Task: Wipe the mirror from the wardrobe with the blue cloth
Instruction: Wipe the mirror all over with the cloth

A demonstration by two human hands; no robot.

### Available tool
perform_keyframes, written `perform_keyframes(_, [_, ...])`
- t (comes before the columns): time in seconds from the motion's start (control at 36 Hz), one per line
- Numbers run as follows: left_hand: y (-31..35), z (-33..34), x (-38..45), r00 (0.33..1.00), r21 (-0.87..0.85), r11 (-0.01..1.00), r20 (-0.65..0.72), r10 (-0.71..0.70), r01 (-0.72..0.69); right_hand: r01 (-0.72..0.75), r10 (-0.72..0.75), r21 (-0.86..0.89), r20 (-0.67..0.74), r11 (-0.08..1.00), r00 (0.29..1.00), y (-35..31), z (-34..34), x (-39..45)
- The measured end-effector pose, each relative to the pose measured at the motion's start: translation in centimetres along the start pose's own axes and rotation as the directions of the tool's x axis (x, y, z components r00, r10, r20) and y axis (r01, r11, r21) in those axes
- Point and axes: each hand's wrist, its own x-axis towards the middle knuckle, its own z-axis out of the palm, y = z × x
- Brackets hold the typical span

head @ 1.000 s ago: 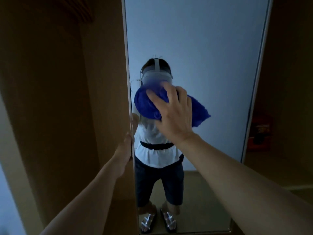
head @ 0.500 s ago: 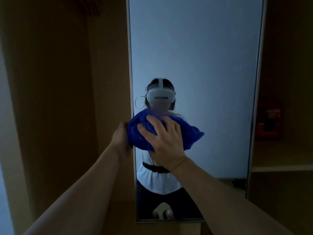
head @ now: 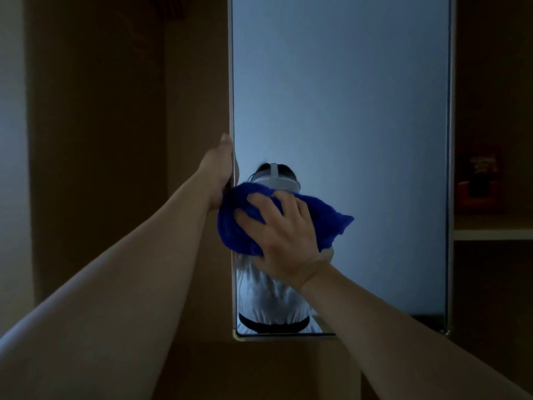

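i see right hand [head: 284, 230], fingers spread, pressing bunched blue cloth [head: 326, 219] against tall wardrobe mirror [head: 360, 111], low by left edge. left hand [head: 220, 174] grips that edge. unwiped glass lies up and rightward; mirror's long axis vertical.

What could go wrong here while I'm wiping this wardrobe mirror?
The left hand grips the left edge of the mirror right beside the blue cloth, so a leftward stroke may bump it. The right hand works low on the glass, so the upper part might get missed.
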Motion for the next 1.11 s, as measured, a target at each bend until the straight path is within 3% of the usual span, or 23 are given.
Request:
perform_keyframes(0.11, [-0.2,0.1,0.5,1.000,0.034,0.999,0.005,0.024,-0.024,0.169,-0.170,0.017,0.098,0.985,0.981,-0.4,0.8,-3.7])
perform_keyframes(0.28, [-1.4,1.0,0.8,0.992,-0.019,0.994,-0.073,0.103,-0.105,0.312,-0.319,0.078,0.102,0.947,0.942,1.4,0.7,-4.8])
perform_keyframes(0.69, [-2.1,1.8,0.4,0.959,-0.025,0.974,-0.185,0.216,-0.224,0.360,-0.381,0.126,0.256,0.924,0.888,5.3,-2.0,-8.8])
perform_keyframes(0.78, [-2.4,1.5,-0.3,0.951,0.021,0.966,-0.169,0.259,-0.259,0.260,-0.269,0.070,0.178,0.963,0.947,6.6,-2.8,-6.2])
perform_keyframes(0.86, [-4.1,0.7,-1.0,0.964,0.093,0.969,-0.115,0.238,-0.228,-0.029,0.027,0.034,0.046,0.999,0.999,8.6,-3.9,-2.3])
perform_keyframes(0.94, [-7.4,0.0,-1.9,0.985,0.081,0.984,-0.057,0.163,-0.158,-0.221,0.221,-0.001,-0.017,0.975,0.975,10.1,-4.8,1.3])
perform_keyframes(1.03, [-9.8,0.1,-2.9,0.989,0.060,0.993,-0.109,0.104,-0.098,-0.316,0.314,-0.037,-0.057,0.948,0.948,11.0,-4.8,3.2])
perform_keyframes(1.11, [-10.0,0.5,-3.0,0.979,0.051,0.991,-0.153,0.132,-0.126,-0.367,0.367,0.011,-0.099,0.930,0.925,10.5,-4.3,2.4])
